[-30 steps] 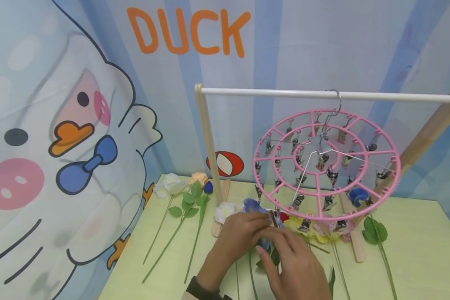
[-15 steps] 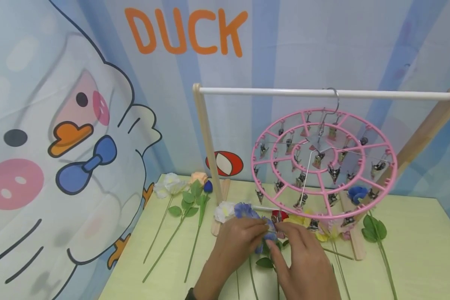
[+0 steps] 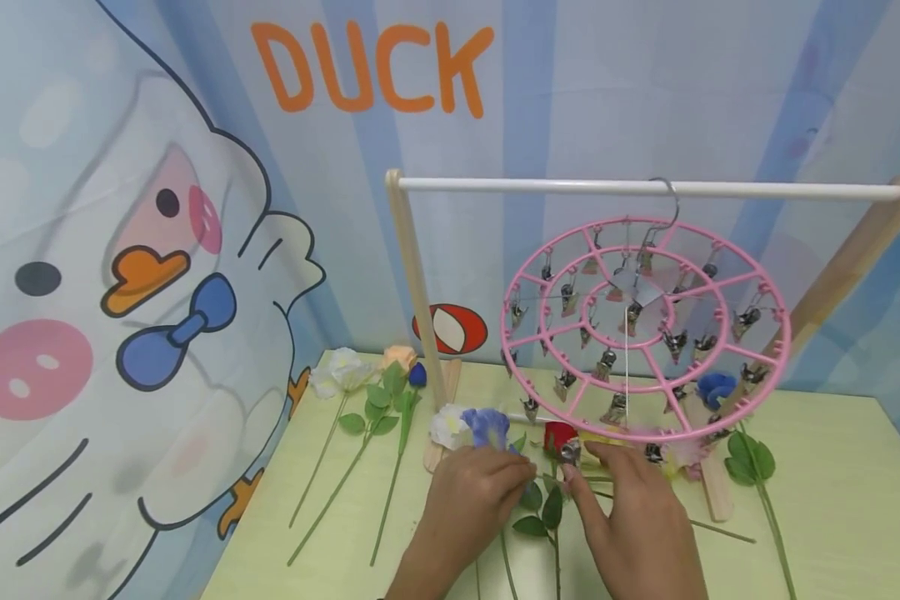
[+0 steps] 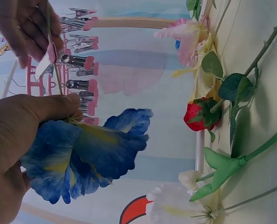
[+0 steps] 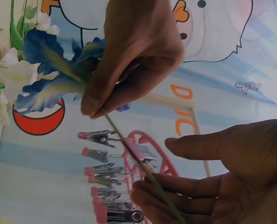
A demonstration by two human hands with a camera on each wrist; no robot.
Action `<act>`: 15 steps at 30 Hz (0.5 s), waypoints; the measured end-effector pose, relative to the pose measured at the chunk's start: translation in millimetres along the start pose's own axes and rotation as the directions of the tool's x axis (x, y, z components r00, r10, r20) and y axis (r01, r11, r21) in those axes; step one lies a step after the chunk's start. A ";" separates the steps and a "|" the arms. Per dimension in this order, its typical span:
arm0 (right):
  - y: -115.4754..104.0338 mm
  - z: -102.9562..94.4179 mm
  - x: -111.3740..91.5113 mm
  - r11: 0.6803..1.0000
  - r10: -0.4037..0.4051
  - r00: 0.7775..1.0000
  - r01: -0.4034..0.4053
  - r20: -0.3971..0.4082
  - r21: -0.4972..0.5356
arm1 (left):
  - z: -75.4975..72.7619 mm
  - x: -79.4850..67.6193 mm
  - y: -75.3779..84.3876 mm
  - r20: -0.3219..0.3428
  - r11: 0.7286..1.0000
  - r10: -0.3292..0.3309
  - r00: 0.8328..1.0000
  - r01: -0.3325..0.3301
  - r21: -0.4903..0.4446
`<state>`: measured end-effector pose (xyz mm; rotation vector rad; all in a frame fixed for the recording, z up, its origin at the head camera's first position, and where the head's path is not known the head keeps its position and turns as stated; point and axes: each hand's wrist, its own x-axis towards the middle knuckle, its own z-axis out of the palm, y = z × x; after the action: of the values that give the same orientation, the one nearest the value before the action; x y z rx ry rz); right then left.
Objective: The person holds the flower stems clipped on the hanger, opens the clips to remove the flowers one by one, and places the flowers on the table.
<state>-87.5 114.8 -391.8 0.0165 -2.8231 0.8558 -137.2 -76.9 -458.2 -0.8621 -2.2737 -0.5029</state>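
Observation:
My left hand (image 3: 474,508) pinches an artificial blue iris (image 3: 487,427) by the stem, just under its bloom. In the left wrist view the iris's blue and yellow petals (image 4: 78,158) hang beside that hand. My right hand (image 5: 208,177) is open, thumb apart from the fingers, with the green stem (image 5: 164,193) crossing in front of its fingers. A metal clip with pink tips (image 5: 137,151) lies against the stem between the hands; whether it clamps the stem is unclear. Above hangs the round pink clip hanger (image 3: 637,435), its several clips dangling.
The hanger hooks over a white rail (image 3: 532,185) between wooden posts. A red rose (image 3: 558,437) and several other flowers lie beneath it. A white flower (image 3: 341,371), a peach flower and a blue bud lie at left; a blue flower (image 3: 716,388) lies at right.
My right hand has drawn back to the right, away from the left hand, uncovering the red rose. The iris has shifted left and down, and the hanger has turned.

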 end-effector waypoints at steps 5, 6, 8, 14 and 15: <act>9.8 0.2 8.4 0.995 0.018 0.998 -0.024 0.066 0.094 | -4.8 -1.1 4.5 -0.001 1.000 -0.008 1.000 0.008 0.010; 11.6 0.3 9.4 0.993 0.022 0.997 -0.030 0.070 0.116 | -5.3 -1.5 5.1 -0.005 1.000 -0.010 1.000 0.010 0.012; 15.0 1.1 11.7 0.986 0.033 0.996 -0.045 0.078 0.161 | -6.0 -2.4 6.4 -0.012 1.000 -0.011 1.000 0.011 0.018; 21.5 3.3 18.4 0.969 0.086 0.989 -0.111 0.119 0.223 | -7.6 -2.4 11.4 -0.025 0.999 -0.002 1.000 0.003 0.043; 22.3 3.1 18.8 0.965 0.090 0.988 -0.117 0.123 0.233 | -8.1 -1.8 12.5 -0.024 0.999 0.000 1.000 0.001 0.053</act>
<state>-108.0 132.4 -403.1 -0.0515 -2.8243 1.2535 -124.0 -73.2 -452.1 -0.8253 -2.2554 -0.4491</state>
